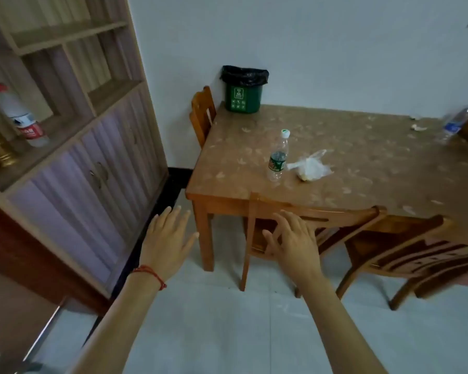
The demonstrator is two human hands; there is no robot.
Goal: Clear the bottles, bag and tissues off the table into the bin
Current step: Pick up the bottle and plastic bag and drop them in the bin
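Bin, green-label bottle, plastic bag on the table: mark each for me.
bin (243, 99): head view, on its green front wall below the black liner.
green-label bottle (277, 163): head view, on the green label around its body.
plastic bag (312, 168): head view, on the bulging middle of the bag.

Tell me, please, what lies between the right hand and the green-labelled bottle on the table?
In the head view, a wooden chair's back and the table edge separate the right hand from the bottle.
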